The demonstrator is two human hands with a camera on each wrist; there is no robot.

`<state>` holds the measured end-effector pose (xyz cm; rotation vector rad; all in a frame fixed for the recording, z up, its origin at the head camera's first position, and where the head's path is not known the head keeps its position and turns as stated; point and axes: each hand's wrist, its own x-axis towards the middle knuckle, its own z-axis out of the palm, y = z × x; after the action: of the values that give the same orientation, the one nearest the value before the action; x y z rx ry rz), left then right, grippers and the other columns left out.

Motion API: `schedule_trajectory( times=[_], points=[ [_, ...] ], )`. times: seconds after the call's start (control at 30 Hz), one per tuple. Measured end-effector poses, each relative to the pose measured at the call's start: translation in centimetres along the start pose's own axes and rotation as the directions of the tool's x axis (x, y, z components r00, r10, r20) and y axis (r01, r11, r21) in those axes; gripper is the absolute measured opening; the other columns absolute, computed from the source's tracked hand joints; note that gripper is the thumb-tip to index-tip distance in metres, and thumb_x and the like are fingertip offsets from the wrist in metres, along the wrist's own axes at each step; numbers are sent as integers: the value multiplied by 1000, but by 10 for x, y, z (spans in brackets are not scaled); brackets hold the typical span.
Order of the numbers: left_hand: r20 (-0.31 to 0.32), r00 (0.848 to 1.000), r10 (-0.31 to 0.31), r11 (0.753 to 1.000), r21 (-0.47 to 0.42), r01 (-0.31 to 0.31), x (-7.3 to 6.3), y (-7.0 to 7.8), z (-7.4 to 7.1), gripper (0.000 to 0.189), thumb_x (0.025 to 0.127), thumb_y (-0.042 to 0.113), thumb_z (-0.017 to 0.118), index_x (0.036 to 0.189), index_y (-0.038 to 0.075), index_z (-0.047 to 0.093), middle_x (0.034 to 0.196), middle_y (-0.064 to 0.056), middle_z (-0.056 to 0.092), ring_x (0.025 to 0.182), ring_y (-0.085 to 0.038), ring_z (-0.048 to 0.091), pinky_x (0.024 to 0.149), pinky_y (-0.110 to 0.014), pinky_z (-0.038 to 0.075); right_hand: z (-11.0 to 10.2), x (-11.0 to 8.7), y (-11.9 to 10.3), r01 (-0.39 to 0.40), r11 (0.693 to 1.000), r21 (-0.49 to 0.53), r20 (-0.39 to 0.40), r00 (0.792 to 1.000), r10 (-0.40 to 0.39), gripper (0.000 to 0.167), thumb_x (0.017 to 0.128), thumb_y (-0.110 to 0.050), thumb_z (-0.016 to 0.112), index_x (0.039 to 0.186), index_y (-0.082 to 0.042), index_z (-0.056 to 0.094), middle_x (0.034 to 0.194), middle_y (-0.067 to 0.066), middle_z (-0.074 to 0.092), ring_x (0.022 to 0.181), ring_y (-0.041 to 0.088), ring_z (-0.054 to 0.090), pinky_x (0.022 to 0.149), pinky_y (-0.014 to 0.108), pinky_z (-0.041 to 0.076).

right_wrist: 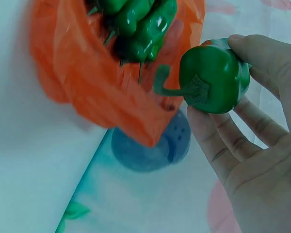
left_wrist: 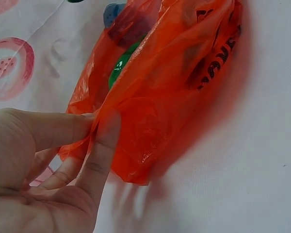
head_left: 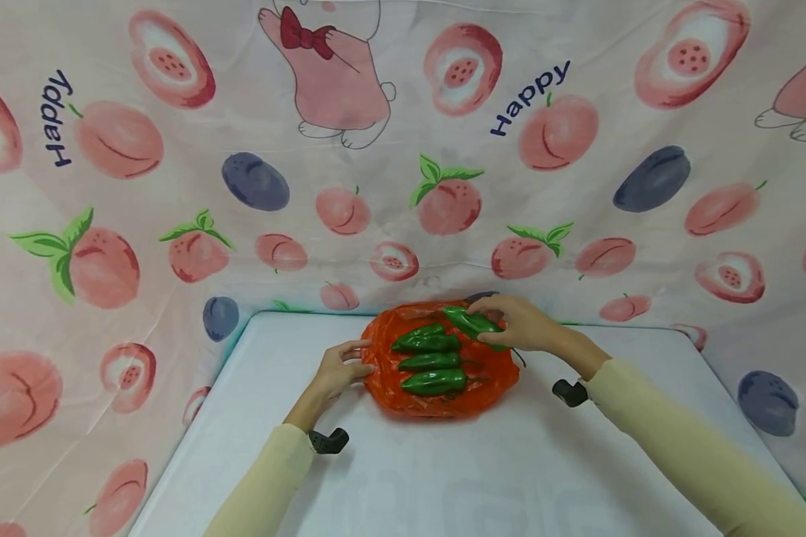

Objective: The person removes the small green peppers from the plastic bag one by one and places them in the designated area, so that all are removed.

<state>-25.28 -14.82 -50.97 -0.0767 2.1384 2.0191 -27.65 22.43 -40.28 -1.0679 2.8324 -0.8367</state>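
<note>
An orange plastic bag (head_left: pixel 389 399) lies spread on the white table, with several green peppers (head_left: pixel 433 382) lying side by side on it. My left hand (head_left: pixel 336 369) pinches the bag's left rim; in the left wrist view the thumb and fingers (left_wrist: pixel 99 160) grip the thin film. Above the bag's far right part, my right hand (head_left: pixel 520 324) holds one green pepper (head_left: pixel 466 321) between thumb and fingers. Seen from the right wrist, this pepper (right_wrist: pixel 213 80) points its curled stem toward the bag (right_wrist: pixel 63 58), apart from the other peppers (right_wrist: pixel 145 29).
The white table (head_left: pixel 497 477) reaches back to a hanging cloth (head_left: pixel 389 171) printed with peaches and plums. The bag lies close to the table's far edge. A dark wrist camera (head_left: pixel 329 441) sits at the left cuff, another camera (head_left: pixel 569 392) at the right.
</note>
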Motion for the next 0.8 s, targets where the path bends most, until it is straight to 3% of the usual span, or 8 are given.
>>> schedule_trajectory(
  times=[0.2, 0.8],
  points=[
    [8, 1000, -7, 1000, -10, 7, 0, 2, 1, 50, 88, -10, 73, 136, 4, 64, 115, -20, 61, 80, -20, 69, 77, -38, 63, -11, -11, 9, -81, 997, 8, -26, 996, 81, 43, 86, -18, 83, 127, -13, 69, 109, 6, 69, 94, 26, 65, 68, 31, 57],
    [11, 1000, -13, 1000, -16, 14, 2, 2, 3, 50, 89, -8, 72, 137, 4, 63, 115, -18, 60, 83, -20, 68, 78, -35, 63, -25, -40, 32, -188, 981, 41, -103, 976, 191, 45, 88, -18, 83, 130, -11, 67, 115, 14, 70, 97, 31, 67, 67, 35, 61]
  ],
)
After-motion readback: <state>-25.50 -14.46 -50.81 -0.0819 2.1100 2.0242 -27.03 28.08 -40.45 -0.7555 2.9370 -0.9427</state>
